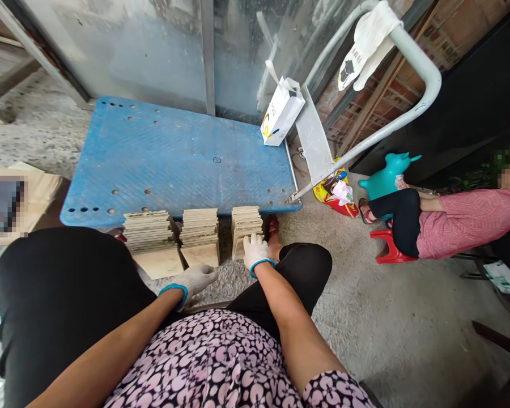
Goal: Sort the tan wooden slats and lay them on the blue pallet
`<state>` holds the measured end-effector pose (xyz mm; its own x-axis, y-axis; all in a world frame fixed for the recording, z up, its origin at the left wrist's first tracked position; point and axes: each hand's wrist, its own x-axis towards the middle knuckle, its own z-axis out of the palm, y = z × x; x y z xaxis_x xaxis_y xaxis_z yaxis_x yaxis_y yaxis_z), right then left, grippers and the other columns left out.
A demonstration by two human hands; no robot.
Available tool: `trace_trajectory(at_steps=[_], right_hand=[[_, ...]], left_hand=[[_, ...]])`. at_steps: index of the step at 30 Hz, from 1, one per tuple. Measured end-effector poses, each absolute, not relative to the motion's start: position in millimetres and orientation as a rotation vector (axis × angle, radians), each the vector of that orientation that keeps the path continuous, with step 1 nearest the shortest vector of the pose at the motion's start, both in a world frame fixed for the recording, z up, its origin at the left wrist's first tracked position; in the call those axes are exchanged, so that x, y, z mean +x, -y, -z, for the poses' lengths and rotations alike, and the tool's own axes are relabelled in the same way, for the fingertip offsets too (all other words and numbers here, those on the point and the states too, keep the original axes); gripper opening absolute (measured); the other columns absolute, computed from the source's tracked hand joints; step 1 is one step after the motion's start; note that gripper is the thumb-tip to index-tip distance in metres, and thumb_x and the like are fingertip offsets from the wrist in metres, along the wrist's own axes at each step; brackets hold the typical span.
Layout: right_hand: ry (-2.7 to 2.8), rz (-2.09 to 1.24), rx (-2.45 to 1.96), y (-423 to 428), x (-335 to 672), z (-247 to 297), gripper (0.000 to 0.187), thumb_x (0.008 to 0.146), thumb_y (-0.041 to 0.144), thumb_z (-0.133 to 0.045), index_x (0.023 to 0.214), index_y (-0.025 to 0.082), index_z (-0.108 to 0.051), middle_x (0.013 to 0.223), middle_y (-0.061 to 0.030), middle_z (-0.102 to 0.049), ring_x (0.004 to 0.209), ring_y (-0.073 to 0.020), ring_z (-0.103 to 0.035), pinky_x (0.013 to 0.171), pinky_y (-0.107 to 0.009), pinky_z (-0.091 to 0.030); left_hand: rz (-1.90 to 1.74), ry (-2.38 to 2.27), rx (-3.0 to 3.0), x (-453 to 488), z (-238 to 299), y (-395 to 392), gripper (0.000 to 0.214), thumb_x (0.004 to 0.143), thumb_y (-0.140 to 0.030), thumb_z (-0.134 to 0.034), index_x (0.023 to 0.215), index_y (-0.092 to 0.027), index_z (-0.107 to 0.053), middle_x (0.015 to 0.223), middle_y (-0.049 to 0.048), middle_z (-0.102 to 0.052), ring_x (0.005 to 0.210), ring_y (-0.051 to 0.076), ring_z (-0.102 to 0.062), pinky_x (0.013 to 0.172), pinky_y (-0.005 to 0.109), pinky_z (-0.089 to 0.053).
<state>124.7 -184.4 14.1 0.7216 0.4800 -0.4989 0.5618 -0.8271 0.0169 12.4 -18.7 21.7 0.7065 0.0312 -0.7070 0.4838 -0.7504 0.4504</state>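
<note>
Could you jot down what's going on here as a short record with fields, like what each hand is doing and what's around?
setting: gritty concrete floor, person seated, seen from above
left hand: gloved, open, hovering above the floor near the middle stack, holding nothing
right hand: gloved, resting on the right stack; grip cannot be told
stacks: three piles of thin wooden pieces, with a left stack, lined up against the blue cart
on cart: white paper bag
nearby: another person's pink sleeve, red stool

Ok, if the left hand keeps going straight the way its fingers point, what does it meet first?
Probably the middle stack of wood pieces: the gloved left hand points forward and slightly right toward its base, though depth is hard to judge.
</note>
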Motion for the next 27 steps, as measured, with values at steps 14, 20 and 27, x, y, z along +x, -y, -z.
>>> trace_trajectory(at_steps=[14,20,27], right_hand=[[-0.858,0.686,2.800,188,124,-21,0.048,0.087,0.024,-0.054,0.133,0.011,-0.048,0.132,-0.0174,-0.052,0.119,-0.0276,-0.049,0.090,-0.040,-0.048],[-0.851,0.704,2.806,191,125,-24,0.030,0.091,0.022,-0.048,0.120,0.014,-0.055,0.127,-0.0144,-0.054,0.116,-0.0247,-0.051,0.086,-0.036,-0.049],[-0.820,0.787,2.813,194,128,-17,0.030,0.093,0.016,-0.042,0.119,0.016,-0.057,0.131,-0.0132,-0.052,0.118,-0.0238,-0.050,0.090,-0.035,-0.047]], left_hand=[[0.914,-0.247,2.305,12,-25,33,0.028,0.078,-0.040,-0.050,0.080,-0.021,-0.071,0.086,0.0070,-0.072,0.083,0.023,-0.065,0.065,0.028,-0.041],[0.981,-0.259,2.337,6,-19,23,0.033,0.082,-0.037,-0.045,0.086,-0.018,-0.072,0.090,0.0112,-0.073,0.085,0.025,-0.066,0.069,0.030,-0.043],[1.044,-0.387,2.295,3,-4,7,0.038,0.083,-0.035,-0.043,0.094,-0.015,-0.073,0.101,0.0139,-0.073,0.094,0.026,-0.066,0.075,0.030,-0.044]])
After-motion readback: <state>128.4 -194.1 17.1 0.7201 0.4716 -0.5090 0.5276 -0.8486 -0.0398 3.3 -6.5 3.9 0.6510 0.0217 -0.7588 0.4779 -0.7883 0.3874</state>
